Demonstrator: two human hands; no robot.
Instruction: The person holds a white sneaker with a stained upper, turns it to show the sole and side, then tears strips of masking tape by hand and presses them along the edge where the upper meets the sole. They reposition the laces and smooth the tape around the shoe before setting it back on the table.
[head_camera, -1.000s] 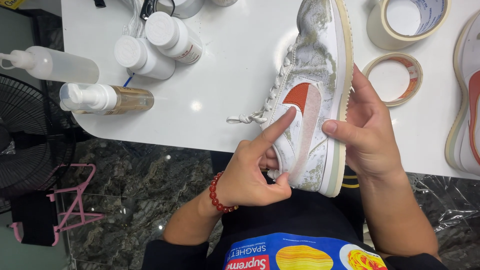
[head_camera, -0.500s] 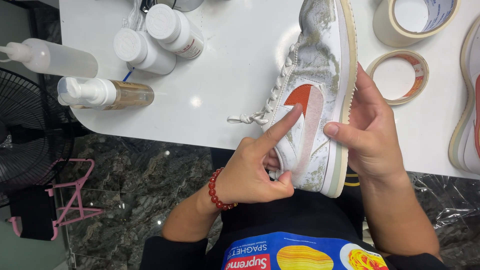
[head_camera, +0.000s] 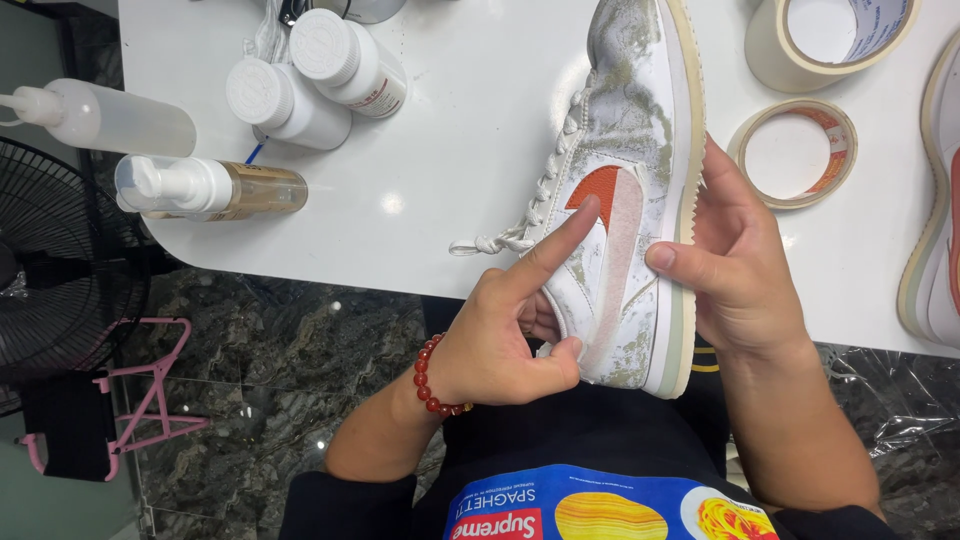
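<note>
I hold a dirty white shoe (head_camera: 625, 190) on its side at the near edge of the worktop (head_camera: 470, 170), sole to my right. My right hand (head_camera: 745, 270) cups the sole from the outside, fingers curled over the edge and thumb laid across the side panel, so the shoe is clamped between thumb and palm. My left hand (head_camera: 500, 335) is at the laces' side, folded into a loose fist with only the forefinger out; its tip presses on a strip of pale tape (head_camera: 615, 270) that runs along the orange mark (head_camera: 598, 188) on the side. My left thumb is tucked against the heel end of the shoe.

I judge the step to be masking: smoothing the tape down along the curve of the mark. The next move calls for a firm, even press following the strip's edge while my right hand keeps the shoe from rolling.

Beyond my right hand lie two tape rolls (head_camera: 795, 150), with another shoe (head_camera: 935, 210) further right. Past my left hand stand bottles (head_camera: 310, 75) and a pump bottle (head_camera: 205, 187).
</note>
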